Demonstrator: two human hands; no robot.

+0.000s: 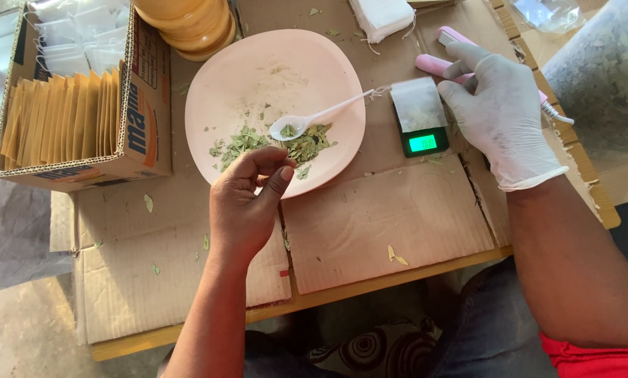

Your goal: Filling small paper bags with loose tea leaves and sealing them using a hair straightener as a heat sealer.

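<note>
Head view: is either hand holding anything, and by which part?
The bare left hand shows nothing clearly held; its fingers curl at the rim of the pink plate near the dried leaves. The gloved right hand rests on the pink sealer, with no clear grip.

Spoon (314,117) lies on plate (275,105) (box (83,105) left, scale (420,115) right).

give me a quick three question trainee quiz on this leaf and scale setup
1. True or false: the right hand wears a white glove.
2. Where does the white spoon rest? A) on the pocket scale B) on the pink plate C) in the cardboard box
3. What lies on the pocket scale?

Key
1. True; the left hand is bare.
2. B: its bowl sits among the dried leaves on the pink plate.
3. A small white sachet, above the lit green display.
</note>
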